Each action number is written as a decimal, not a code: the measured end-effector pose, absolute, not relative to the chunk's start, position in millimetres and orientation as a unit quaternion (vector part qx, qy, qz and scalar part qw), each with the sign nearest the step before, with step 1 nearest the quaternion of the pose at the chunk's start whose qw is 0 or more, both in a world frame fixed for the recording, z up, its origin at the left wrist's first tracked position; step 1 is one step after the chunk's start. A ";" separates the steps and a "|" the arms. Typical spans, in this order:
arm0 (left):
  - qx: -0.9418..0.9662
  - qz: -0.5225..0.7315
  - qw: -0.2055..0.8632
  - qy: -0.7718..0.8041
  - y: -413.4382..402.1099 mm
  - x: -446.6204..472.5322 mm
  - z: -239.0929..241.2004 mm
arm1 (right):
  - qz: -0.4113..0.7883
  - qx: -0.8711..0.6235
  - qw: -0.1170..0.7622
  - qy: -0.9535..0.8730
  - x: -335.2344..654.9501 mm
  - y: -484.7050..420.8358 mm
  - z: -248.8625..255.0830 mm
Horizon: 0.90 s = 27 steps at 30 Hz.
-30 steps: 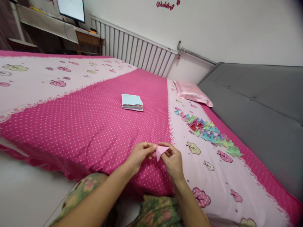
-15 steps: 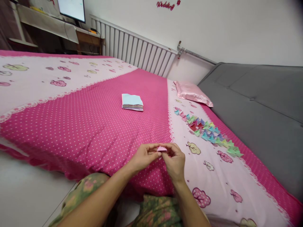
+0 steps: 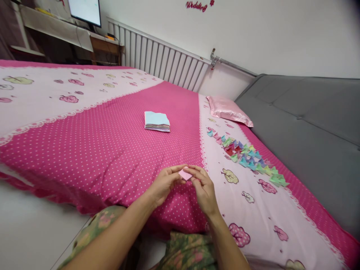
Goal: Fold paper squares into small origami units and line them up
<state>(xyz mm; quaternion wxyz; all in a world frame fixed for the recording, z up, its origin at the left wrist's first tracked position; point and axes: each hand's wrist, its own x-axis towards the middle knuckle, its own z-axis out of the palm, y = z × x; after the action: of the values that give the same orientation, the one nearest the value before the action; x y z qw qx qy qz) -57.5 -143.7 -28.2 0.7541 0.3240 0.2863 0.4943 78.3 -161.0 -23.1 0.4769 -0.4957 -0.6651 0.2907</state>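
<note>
A small folded pink paper piece (image 3: 185, 174) sits between the fingertips of both my hands, just above the near edge of the bed. My left hand (image 3: 164, 183) pinches its left side. On the right side, my right hand (image 3: 203, 189) closes its fingers over it. A row of several folded paper pieces (image 3: 247, 155) in green, blue, red and pink lies on the bedspread to the right. A stack of paper sheets (image 3: 156, 121) with a light blue top sheet rests farther back on the bed.
The bed (image 3: 98, 142) has a pink polka-dot cover with pale tree-print panels. A pink satin pillow (image 3: 229, 110) lies by the grey padded headboard (image 3: 309, 127). A white radiator (image 3: 160, 62) lines the far wall, with a monitor (image 3: 85, 11) on a desk at the far left.
The pink piece went from a visible open triangle to a smaller, flatter folded shape pressed between my fingertips. Both hands stayed at the same spot, fingers drawn closer together.
</note>
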 end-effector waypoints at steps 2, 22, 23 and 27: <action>0.317 0.502 0.748 0.296 -143.7 -58.8 -27.9 | 0.306 -0.487 0.464 -0.674 80.3 -161.8 -22.4; 0.504 0.485 0.631 0.337 -147.1 -51.5 -35.1 | 0.322 -0.530 0.492 -0.612 79.6 -160.6 -23.8; 0.512 0.485 0.620 0.343 -146.9 -51.3 -36.0 | 0.334 -0.528 0.499 -0.601 79.8 -160.4 -23.9; 0.565 0.458 0.570 0.383 -144.5 -51.3 -41.0 | 0.404 -0.529 0.539 -0.517 81.3 -158.6 -28.2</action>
<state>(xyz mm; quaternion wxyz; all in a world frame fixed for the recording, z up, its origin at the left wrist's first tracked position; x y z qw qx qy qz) -51.3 -144.5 -41.0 0.5704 0.5645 0.3826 0.4578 81.3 -158.6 -28.2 0.5386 -0.5290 -0.5167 0.4038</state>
